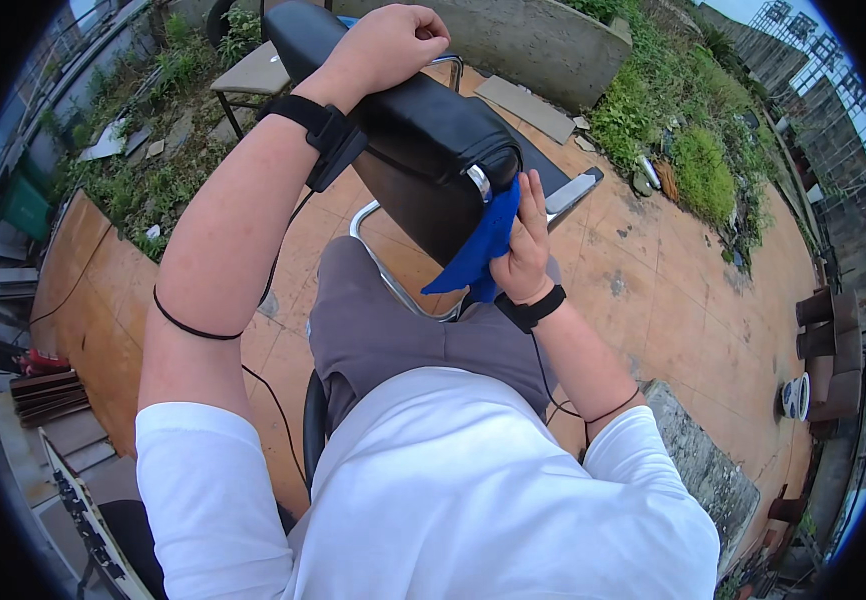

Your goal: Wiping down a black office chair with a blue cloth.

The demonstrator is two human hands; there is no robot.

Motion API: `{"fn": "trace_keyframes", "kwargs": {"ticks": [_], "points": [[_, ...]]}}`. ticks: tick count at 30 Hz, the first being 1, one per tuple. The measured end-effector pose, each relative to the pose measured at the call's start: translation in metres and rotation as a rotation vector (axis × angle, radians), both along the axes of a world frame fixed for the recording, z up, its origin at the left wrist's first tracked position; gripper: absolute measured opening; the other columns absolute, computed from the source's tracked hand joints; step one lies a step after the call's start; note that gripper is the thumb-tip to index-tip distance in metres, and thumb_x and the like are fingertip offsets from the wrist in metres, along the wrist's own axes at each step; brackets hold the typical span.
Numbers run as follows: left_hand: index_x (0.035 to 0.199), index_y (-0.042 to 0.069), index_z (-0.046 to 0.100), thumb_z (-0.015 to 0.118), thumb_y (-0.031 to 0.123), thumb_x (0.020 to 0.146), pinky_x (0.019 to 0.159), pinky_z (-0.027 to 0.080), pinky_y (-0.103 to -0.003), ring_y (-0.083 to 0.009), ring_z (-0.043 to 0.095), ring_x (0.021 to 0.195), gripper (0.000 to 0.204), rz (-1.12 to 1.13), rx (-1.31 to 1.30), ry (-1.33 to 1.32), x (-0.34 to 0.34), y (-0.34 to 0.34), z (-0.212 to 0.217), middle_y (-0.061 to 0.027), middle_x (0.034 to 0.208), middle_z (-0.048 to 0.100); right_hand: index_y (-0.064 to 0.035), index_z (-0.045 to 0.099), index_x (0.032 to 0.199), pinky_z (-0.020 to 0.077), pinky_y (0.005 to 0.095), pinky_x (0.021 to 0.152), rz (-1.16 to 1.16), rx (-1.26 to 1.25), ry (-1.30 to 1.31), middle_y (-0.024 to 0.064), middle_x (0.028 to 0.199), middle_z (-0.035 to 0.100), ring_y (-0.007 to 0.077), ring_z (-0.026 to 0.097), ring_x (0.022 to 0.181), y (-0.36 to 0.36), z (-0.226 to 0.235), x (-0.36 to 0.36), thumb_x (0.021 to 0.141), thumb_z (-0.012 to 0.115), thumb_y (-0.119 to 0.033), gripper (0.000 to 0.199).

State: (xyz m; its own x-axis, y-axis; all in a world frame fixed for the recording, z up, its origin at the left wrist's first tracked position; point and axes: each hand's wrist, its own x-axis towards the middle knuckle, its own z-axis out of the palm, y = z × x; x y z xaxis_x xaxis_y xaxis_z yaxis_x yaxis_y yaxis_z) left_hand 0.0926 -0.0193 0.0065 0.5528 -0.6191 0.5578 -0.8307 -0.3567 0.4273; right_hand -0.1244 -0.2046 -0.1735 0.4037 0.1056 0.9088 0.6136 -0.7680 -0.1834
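Note:
A chair (418, 130) with black padded, leather-like upholstery and a curved chrome frame stands tilted in front of me, close against my knees. My left hand (393, 45) lies over its far upper part, wrist resting on the padding. The fingers are curled in, and nothing shows in them. On the right, my right hand (525, 240) presses a blue cloth (483, 245) against the chair's side, near a small shiny metal part (479, 182). Its fingers are stretched and close together, with the cloth under the palm. The cloth's lower corner hangs free.
A small stool (253, 75) with a pale seat stands beyond the chair at the left. A low concrete wall (523, 45) and a flat board (525, 108) are behind. A stone slab (698, 470) lies by my right elbow. Thin black cables run along both arms.

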Motion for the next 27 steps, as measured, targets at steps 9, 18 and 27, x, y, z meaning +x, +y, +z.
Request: {"fn": "trace_keyframes", "kwargs": {"ticks": [9,18,27], "points": [[0.106,-0.002,0.072,0.066,0.023,0.095,0.080,0.053,-0.029,-0.0163,0.069,0.083,0.028,-0.010,0.085,-0.013,0.006,0.000,0.002,-0.0093,0.090,0.074,-0.0027,0.067,0.132,0.0299,0.0504,0.121,0.009,-0.031,-0.118,0.0204,0.151,0.053,0.0465,0.039,0.147,0.036,0.073,0.007,0.085,0.062,0.005,0.047],[0.107,-0.001,0.073,0.065,0.019,0.096,0.077,0.053,-0.025,-0.0107,0.069,0.084,0.024,-0.013,0.016,0.176,-0.006,-0.011,0.002,-0.0049,0.089,0.074,-0.0121,0.073,0.127,0.0274,0.0502,0.124,0.033,-0.039,-0.220,0.0082,0.150,0.057,0.0333,0.043,0.147,0.018,0.028,0.015,0.085,0.064,0.006,0.047],[0.104,0.000,0.073,0.066,0.016,0.096,0.075,0.052,-0.024,-0.0086,0.068,0.081,0.020,-0.036,-0.011,0.262,0.000,-0.009,0.006,-0.0033,0.087,0.074,-0.0051,0.074,0.114,0.0384,0.0500,0.118,0.060,-0.083,-0.054,0.0118,0.150,0.056,0.0409,0.040,0.147,-0.009,-0.002,-0.006,0.082,0.062,0.009,0.037]]}}
